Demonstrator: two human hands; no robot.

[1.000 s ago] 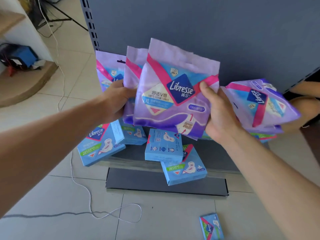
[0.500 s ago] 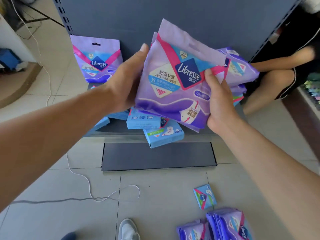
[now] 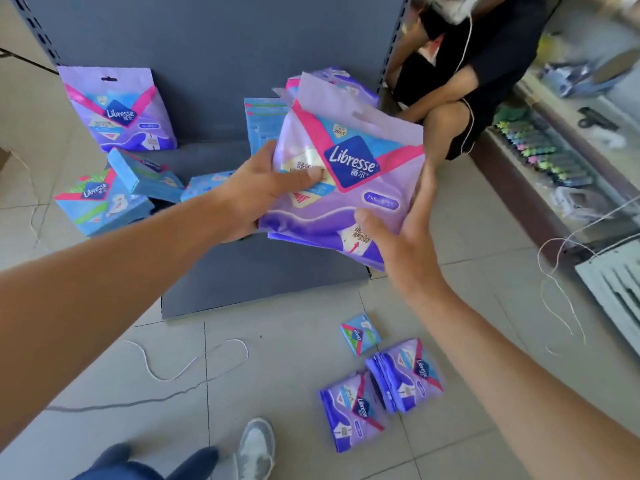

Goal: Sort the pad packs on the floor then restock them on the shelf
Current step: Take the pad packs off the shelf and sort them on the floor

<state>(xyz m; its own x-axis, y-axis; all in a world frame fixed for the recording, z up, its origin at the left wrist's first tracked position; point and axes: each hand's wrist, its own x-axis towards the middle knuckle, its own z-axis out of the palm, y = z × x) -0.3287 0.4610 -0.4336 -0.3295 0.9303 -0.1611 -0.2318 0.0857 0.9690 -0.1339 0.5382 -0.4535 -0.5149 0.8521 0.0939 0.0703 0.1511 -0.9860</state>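
- Fingers of my left hand (image 3: 266, 188) are curled round the left edge of the purple pad pack (image 3: 349, 178), thumb lying across its printed front, the other fingers tucked behind and hidden.
- Fingers of my right hand (image 3: 398, 237) are grasping the same pack at its lower right corner: thumb on the front near the bottom, the rest wrapped up along the right edge.
- I hold the pack in the air above the grey shelf (image 3: 263, 271), printed face toward me. Its long axis runs from lower left to upper right, with the hang-hole end tilted up and away.
- I can see more purple edges behind the front pack, so it looks like a small bunch; I cannot tell how many.
- 1 purple pack (image 3: 117, 109) stands upright against the shelf's back panel (image 3: 214, 46) at the left.
- Blue boxes (image 3: 104, 199) lie jumbled on the shelf just below that pack, some flat, some tipped on edge.
- On the tiled floor (image 3: 284, 368) near my right forearm, 2 purple packs (image 3: 381, 393) lie side by side and touching, with 1 small blue pack (image 3: 360, 332) just beyond them.
- Thin white cord (image 3: 194, 362) loops across the floor tiles.
- My shoe (image 3: 256, 448) shows at the bottom edge.
- Another person (image 3: 460, 81) crouches at the upper right beside the shelf.
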